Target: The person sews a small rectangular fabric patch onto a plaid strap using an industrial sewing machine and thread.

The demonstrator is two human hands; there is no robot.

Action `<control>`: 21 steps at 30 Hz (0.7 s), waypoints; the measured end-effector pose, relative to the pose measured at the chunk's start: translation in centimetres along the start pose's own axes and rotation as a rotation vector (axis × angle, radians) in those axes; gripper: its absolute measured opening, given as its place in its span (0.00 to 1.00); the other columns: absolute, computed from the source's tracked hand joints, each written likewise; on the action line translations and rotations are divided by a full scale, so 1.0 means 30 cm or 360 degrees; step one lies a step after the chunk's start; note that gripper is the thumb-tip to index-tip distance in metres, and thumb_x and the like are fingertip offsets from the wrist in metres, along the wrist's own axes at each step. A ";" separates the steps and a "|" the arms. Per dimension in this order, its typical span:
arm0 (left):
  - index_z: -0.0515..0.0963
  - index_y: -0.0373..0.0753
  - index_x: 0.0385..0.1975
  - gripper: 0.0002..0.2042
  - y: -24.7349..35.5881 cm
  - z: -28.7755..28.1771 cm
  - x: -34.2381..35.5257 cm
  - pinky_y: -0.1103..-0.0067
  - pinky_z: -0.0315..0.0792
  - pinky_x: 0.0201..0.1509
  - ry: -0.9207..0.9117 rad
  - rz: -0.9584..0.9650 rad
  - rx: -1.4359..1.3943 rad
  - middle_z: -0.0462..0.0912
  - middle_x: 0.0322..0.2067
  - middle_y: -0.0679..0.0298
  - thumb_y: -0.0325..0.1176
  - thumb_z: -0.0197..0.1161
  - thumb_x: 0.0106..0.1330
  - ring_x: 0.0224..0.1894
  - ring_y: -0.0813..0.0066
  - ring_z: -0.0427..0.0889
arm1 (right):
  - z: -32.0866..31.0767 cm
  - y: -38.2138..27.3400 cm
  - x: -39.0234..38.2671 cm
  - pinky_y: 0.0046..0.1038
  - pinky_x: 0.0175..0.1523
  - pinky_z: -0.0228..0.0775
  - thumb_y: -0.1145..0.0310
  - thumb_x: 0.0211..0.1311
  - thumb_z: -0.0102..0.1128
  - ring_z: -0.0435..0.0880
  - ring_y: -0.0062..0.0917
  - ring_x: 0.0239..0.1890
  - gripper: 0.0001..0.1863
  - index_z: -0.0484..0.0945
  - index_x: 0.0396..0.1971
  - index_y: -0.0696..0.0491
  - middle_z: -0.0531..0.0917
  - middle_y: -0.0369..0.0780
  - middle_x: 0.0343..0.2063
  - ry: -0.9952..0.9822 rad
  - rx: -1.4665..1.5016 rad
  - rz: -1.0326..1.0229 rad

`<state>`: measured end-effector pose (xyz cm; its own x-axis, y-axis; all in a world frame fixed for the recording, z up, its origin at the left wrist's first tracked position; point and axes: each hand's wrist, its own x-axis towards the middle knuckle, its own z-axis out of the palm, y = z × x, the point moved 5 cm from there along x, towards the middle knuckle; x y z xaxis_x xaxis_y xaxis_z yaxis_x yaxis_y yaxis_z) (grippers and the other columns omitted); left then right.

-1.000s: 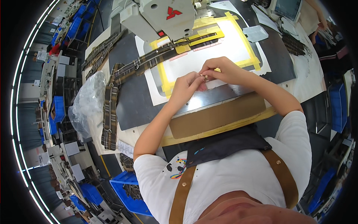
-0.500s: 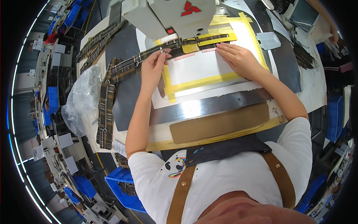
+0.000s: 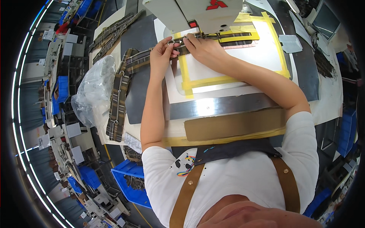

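A long plaid strap (image 3: 138,60) with metal rings runs across the table to the yellow clamp frame (image 3: 239,36) under a white sewing machine head (image 3: 197,14). My left hand (image 3: 162,55) pinches a metal ring (image 3: 171,43) at the strap, its fingers closed. Just beside it, my right hand (image 3: 207,51) has its bent fingers on the strap, left of the clamp. The fingertips of that hand partly cover the strap. Beneath lies a white plate edged with yellow tape (image 3: 213,79).
More plaid straps (image 3: 118,102) hang at the left table edge, beside a clear plastic bag (image 3: 95,91). Further straps lie at the far left (image 3: 114,34). A brown pad (image 3: 235,123) lines the front edge. A blue bin (image 3: 131,182) stands below left; dark strips (image 3: 323,60) lie at right.
My right hand has moved left, from beside the yellow clamp to the strap close to my left hand. My left hand stays at the ring. The whole view has shifted slightly.
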<state>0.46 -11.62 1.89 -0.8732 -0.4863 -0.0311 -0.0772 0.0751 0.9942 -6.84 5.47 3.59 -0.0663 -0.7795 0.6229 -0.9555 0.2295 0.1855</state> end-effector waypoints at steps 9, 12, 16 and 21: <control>0.88 0.37 0.49 0.13 0.025 0.017 -0.011 0.77 0.76 0.43 0.0230 0.0591 0.0955 0.86 0.33 0.65 0.30 0.72 0.66 0.35 0.75 0.82 | 0.075 0.014 0.006 0.21 0.27 0.76 0.71 0.54 0.64 0.82 0.20 0.23 0.23 0.78 0.52 0.62 0.78 0.38 0.38 -0.0153 -0.0165 0.0193; 0.88 0.37 0.47 0.12 0.017 0.023 -0.007 0.77 0.75 0.45 0.0240 0.0597 0.0863 0.84 0.31 0.66 0.30 0.74 0.65 0.36 0.75 0.79 | 0.070 0.015 0.010 0.20 0.26 0.75 0.72 0.54 0.64 0.82 0.21 0.22 0.22 0.78 0.50 0.61 0.78 0.38 0.37 -0.0085 -0.0168 0.0191; 0.88 0.38 0.46 0.12 0.002 0.018 -0.003 0.78 0.74 0.47 0.0321 0.0474 0.0581 0.82 0.30 0.66 0.31 0.76 0.63 0.36 0.74 0.78 | 0.069 0.016 0.010 0.20 0.26 0.76 0.72 0.54 0.64 0.83 0.21 0.22 0.20 0.78 0.49 0.61 0.78 0.39 0.37 -0.0149 -0.0203 0.0193; 0.88 0.38 0.47 0.13 -0.015 0.031 -0.003 0.78 0.75 0.48 0.0341 0.0523 0.0640 0.83 0.32 0.67 0.35 0.76 0.65 0.38 0.76 0.79 | 0.061 0.015 0.012 0.23 0.28 0.79 0.73 0.55 0.64 0.85 0.24 0.22 0.21 0.77 0.51 0.61 0.79 0.41 0.42 -0.0121 -0.0167 0.0215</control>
<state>0.13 -10.81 1.35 -0.7682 -0.5444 0.3370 -0.0318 0.5581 0.8292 -7.82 4.23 2.49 -0.2171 -0.7784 0.5890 -0.9015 0.3913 0.1849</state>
